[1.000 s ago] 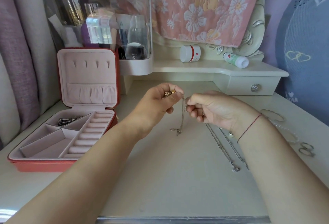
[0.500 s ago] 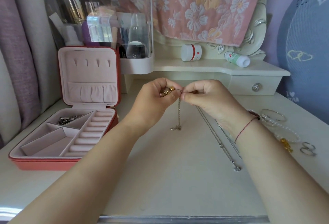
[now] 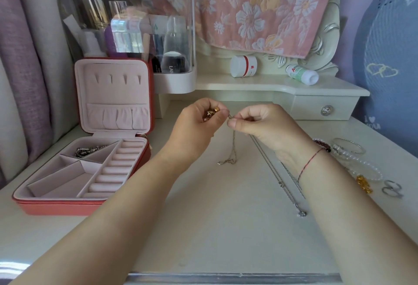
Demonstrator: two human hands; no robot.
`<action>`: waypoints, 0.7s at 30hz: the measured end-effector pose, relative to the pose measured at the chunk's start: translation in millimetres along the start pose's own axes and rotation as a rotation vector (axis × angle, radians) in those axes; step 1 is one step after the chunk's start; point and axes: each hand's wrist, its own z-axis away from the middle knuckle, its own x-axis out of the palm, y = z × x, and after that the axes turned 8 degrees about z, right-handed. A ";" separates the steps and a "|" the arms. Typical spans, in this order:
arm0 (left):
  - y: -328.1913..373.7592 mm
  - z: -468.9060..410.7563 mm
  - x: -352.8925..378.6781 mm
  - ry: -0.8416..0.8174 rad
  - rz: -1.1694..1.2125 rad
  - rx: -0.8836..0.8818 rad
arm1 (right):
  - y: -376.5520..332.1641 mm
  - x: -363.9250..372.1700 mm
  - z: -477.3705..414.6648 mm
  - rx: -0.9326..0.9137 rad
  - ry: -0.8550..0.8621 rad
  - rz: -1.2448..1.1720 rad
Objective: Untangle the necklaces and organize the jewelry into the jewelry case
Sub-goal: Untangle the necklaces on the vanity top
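1. Left hand (image 3: pixel 196 126): head view, raised above the table (image 3: pixel 226 228), fingers curled round a gold piece (image 3: pixel 211 112) bunched in the palm.
2. Right hand (image 3: pixel 257 124): just beside the left, with thumb and forefinger pinching a thin chain (image 3: pixel 234 146) at its top. A red string (image 3: pixel 311 160) circles the wrist.
3. Thin chain: hangs straight down from where the fingertips of both hands meet. Its lower end rests curled on the table.
4. Silver necklaces (image 3: pixel 280 178): 2 long strands on the table, partly under the right forearm, with a small round pendant (image 3: pixel 302 214) at the near end. Cannot tell whether they cross.
5. Jewelry case (image 3: pixel 58 207): coral outside, pink lining, at the table's left, lid upright and tray open. The rear-left compartment holds dark metal pieces (image 3: pixel 89 150).
6. Loose items to the right of the right forearm:
   - dark bead bracelet (image 3: pixel 322 144)
   - silver bangle (image 3: pixel 349 146)
   - pearl bracelet (image 3: pixel 366 169)
   - gold charm (image 3: pixel 364 184)
   - 2 silver rings (image 3: pixel 392 189)
7. Background: a clear cosmetics box (image 3: pixel 135 24) behind the case, plus a white jar (image 3: pixel 243 66) and a tube (image 3: pixel 302 74) on the shelf.
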 end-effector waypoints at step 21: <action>2.1 0.1 -5.2 -0.044 -0.020 -0.005 | -1.6 0.0 -1.1 0.114 -0.112 -0.024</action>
